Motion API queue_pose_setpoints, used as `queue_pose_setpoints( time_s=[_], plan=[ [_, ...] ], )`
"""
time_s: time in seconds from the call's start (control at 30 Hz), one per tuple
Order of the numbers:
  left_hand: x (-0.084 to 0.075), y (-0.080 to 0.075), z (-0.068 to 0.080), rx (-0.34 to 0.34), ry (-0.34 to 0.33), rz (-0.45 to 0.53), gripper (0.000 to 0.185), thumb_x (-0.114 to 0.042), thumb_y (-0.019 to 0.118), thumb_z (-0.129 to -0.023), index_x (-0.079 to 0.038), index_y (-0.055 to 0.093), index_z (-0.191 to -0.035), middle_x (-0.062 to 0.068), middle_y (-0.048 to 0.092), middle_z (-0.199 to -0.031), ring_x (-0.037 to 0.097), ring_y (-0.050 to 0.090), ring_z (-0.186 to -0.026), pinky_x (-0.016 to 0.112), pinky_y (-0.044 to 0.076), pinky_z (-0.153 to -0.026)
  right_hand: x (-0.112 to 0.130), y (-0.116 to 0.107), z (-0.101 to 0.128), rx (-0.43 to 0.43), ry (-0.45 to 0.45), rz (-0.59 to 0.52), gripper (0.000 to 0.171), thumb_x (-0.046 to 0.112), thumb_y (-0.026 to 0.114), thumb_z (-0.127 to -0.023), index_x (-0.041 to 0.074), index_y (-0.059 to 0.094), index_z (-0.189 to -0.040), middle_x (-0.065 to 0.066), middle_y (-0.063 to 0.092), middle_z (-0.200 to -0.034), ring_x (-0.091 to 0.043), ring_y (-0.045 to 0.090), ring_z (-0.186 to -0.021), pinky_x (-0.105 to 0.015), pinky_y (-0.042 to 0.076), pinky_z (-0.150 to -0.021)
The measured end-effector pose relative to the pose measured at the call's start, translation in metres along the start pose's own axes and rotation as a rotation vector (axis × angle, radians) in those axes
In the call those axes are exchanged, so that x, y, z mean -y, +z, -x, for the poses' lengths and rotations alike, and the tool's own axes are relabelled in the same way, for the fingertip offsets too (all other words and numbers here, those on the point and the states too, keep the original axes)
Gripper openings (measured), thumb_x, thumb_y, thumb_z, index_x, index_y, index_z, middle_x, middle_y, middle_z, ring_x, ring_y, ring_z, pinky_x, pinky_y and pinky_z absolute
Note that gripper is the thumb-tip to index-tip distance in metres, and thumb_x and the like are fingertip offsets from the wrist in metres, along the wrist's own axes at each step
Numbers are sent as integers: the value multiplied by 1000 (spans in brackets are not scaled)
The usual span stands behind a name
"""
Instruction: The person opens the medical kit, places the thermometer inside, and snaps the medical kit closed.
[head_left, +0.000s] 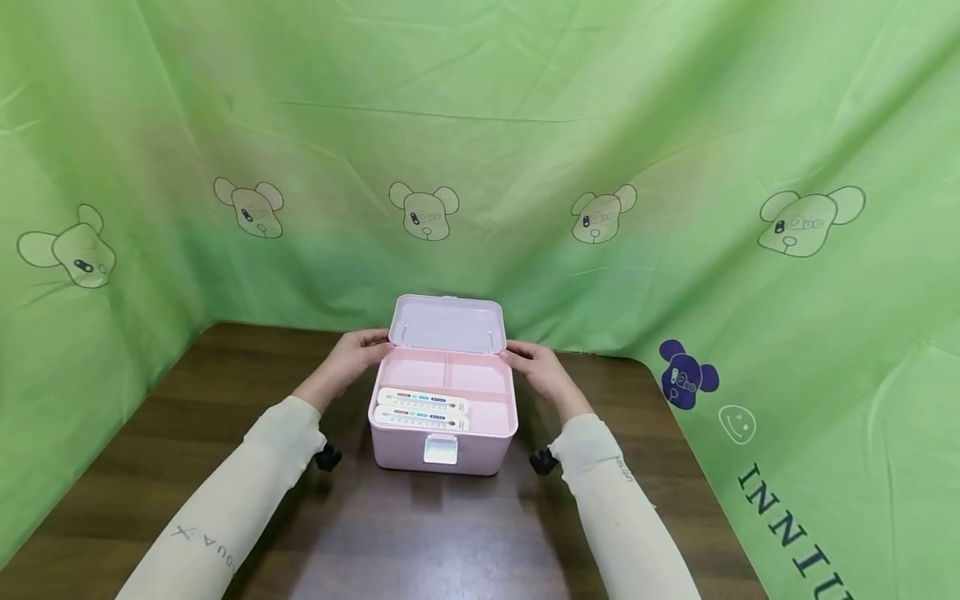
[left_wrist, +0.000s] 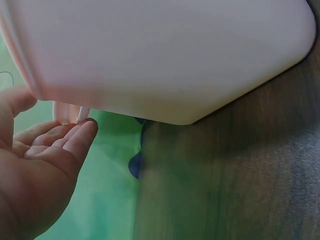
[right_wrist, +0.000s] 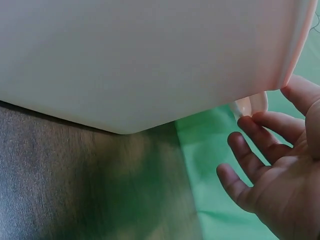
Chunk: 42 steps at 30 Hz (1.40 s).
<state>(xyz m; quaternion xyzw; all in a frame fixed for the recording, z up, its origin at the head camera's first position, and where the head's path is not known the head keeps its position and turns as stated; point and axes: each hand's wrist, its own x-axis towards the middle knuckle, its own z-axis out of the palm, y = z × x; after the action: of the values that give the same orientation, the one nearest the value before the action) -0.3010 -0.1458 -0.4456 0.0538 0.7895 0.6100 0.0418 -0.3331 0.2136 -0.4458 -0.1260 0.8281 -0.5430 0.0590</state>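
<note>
A pink storage box point(head_left: 437, 454) stands on the table with its pale lid point(head_left: 448, 323) raised and leaning back. Two white, flat, thermometer-like strips point(head_left: 422, 418) with colored labels and scale marks lie in its front compartment. At the back left corner my left hand point(head_left: 358, 354) holds the box, thumb point(left_wrist: 22, 99) on the rim and fingers behind. The right hand point(head_left: 543, 375) grips the opposite back corner; its thumb touches the rim, and its index and middle fingers meet a curved pink part point(right_wrist: 257, 103) behind the box. The lower fingers of that hand are spread.
Dividers point(head_left: 447, 371) split the back of the box into two compartments. A white latch point(head_left: 440, 449) is on its front. Around the brown wooden table point(head_left: 420, 542) hangs a green curtain point(head_left: 517, 100) printed with bear heads. Dark wrist devices point(head_left: 327, 457) sit under both sleeves.
</note>
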Motion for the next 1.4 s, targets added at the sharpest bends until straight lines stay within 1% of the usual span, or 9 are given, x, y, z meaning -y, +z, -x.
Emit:
queue_pose_setpoints(
  time_s=[0.2,0.5,0.6,0.7,0.83,0.97,1.1,1.27,1.4],
  plan=[
    [-5,0,-2,-25,30,20,54,-13,65,-101,4,49,-149,24,56,-146,36,53,-137,50,45,-114,2,1,-3,-22,1,-53,50,20,70,-98,-2,58,-142,-22,61,-141,-30,57,-129,-43,47,-111],
    [-4,5,-1,-70,98,129,61,1,67,-97,2,42,-153,24,48,-152,33,48,-142,41,45,-112,4,11,1,-149,-70,-131,53,5,74,-93,-2,57,-142,-27,61,-132,-23,62,-113,-17,53,-85],
    [-3,6,0,-90,119,157,63,3,67,-96,0,42,-154,22,48,-153,32,48,-142,36,47,-111,6,15,4,-198,-99,-136,52,1,74,-92,-1,57,-140,-27,62,-128,-30,63,-113,-21,55,-85],
    [-2,8,-1,-113,150,193,64,5,67,-95,-2,44,-154,21,48,-153,31,48,-142,30,48,-109,6,19,6,-258,-146,-128,50,0,75,-90,0,58,-137,-25,61,-128,-40,61,-117,-36,57,-93],
    [-1,11,1,-168,189,280,62,9,71,-91,1,51,-149,23,53,-148,33,52,-138,24,52,-103,5,23,7,-352,-260,4,46,2,78,-89,0,59,-131,-20,60,-129,-42,56,-123,-50,49,-106],
    [0,12,4,-205,206,341,60,13,72,-87,5,55,-144,25,57,-143,34,55,-135,23,55,-99,4,27,9,-425,-361,140,43,4,80,-87,0,61,-126,-16,62,-127,-33,55,-124,-48,44,-110],
    [1,11,6,-208,229,341,58,15,73,-86,7,57,-141,26,59,-140,35,57,-133,23,56,-97,2,29,9,-453,-446,178,42,2,81,-86,-1,60,-122,-17,62,-125,-33,56,-122,-51,45,-108],
    [5,7,8,-182,263,295,53,10,75,-87,7,59,-137,25,62,-138,35,59,-131,23,56,-96,-5,28,10,-489,-511,210,39,1,81,-85,-1,62,-118,-16,64,-119,-32,58,-117,-50,46,-104],
    [8,1,14,-156,283,223,52,-3,80,-88,4,61,-136,23,64,-136,32,60,-131,23,57,-95,-5,22,15,-484,-544,189,31,2,80,-87,-1,66,-114,-15,68,-116,-30,61,-115,-47,47,-103]
  ],
)
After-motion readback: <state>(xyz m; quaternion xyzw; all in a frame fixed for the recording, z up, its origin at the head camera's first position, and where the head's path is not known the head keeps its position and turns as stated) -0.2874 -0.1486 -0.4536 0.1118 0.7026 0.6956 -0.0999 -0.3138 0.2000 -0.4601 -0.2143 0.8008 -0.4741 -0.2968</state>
